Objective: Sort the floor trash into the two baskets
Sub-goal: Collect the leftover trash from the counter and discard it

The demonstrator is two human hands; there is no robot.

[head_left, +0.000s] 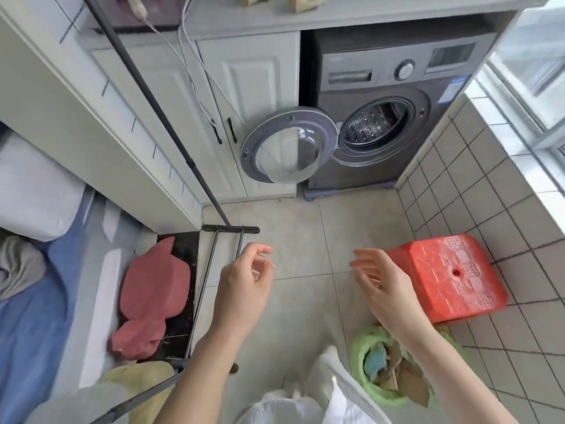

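**With both hands free, we hover between the baskets**

While our left hand (244,280) hangs over the middle of the floor (305,240) with its fingers loosely curled and nothing in them, our right hand (382,286) is raised beside it, fingers spread and equally empty. We judge that both are held out this way because nothing is being carried just now.

Below our right forearm, towards the floor's near right corner, sits the green-lined basket (360,350), placed close to our feet so that a drop needs only a short reach. It holds torn brown cardboard pieces (409,381) and a blue scrap (374,361). At the near edge of the floor a white bag (290,405) lines what we take to be the second basket, though its contents are too washed out to tell.

An upturned red crate (449,276) stands against the tiled wall on the right. A black rack's base (230,230) rests along the left edge of the floor, and a washing machine (382,117) stands open at the far edge.

No loose trash shows on the bare tiles between them, so we judge the sorting nearly or fully done.
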